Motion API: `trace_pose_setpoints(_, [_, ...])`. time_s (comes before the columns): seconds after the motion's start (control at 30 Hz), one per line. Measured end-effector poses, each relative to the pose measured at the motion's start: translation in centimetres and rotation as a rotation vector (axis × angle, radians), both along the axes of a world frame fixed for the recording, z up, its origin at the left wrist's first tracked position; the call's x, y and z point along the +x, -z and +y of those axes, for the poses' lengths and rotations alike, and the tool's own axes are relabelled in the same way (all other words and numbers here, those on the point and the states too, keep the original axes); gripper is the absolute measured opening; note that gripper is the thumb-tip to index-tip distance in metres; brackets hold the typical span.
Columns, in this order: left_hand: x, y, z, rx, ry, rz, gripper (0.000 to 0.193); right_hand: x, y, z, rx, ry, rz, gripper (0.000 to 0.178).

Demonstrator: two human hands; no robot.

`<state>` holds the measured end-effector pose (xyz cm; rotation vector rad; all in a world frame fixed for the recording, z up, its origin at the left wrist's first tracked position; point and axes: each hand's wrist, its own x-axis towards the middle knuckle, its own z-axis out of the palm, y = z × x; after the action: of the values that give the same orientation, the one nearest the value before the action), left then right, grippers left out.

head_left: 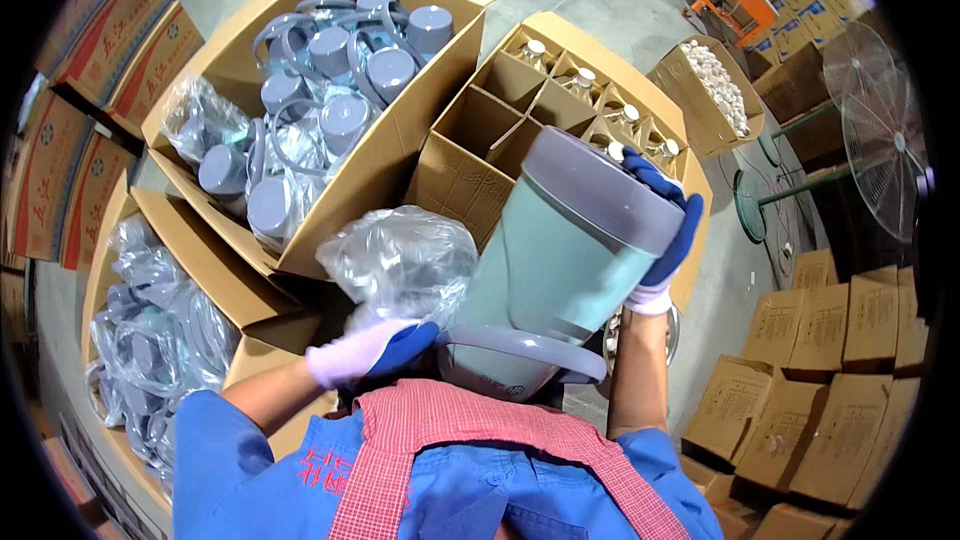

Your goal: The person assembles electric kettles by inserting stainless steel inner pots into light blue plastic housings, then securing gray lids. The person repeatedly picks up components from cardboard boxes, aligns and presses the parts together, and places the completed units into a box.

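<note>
The right fingers [650, 176] hold one green jug [565, 250]. I can't tell if the left fingers [408, 347] grip it. Five bottles [580, 86] show in one box [455, 178].

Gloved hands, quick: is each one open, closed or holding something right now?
Left hand: beside the grey handle; can't tell if its grip is open or closed.
Right hand: holding the green container.

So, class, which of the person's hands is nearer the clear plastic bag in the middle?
Left. The left hand sits close beside the plastic bag; the right hand is farther off, across the teal container at its grey end.
</note>
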<state>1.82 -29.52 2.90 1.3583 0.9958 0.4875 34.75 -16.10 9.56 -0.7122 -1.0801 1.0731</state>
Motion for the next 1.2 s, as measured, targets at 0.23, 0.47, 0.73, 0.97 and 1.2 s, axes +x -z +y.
trace_pose_setpoints(0.23, [7.3, -18.8, 12.2, 1.326, -0.149, 0.197, 0.043, -3.5, -0.9, 4.5, -0.346, -0.658, 0.608, 0.079])
trace_pose_setpoints(0.47, [4.9, -12.5, 17.9, 0.776, 0.106, -0.488, 0.024, -1.7, -6.2, -2.2, -0.092, -0.139, -0.411, 0.063])
trace_pose_setpoints(0.73, [6.7, -16.8, 14.8, 1.094, 0.090, -0.214, 0.023, -2.6, -6.1, 0.1, -0.386, -0.361, 0.092, 0.069])
trace_pose_setpoints(0.97, [11.7, -17.8, 8.1, 1.597, -0.354, -0.123, 0.020, 1.0, -17.3, -1.0, 0.084, -0.465, -1.307, 0.030])
trace_pose_setpoints(1.2, [16.1, -18.6, 2.0, 1.677, -0.329, -0.364, 0.019, 5.7, -21.2, -10.6, 0.012, -0.240, -1.640, 0.036])
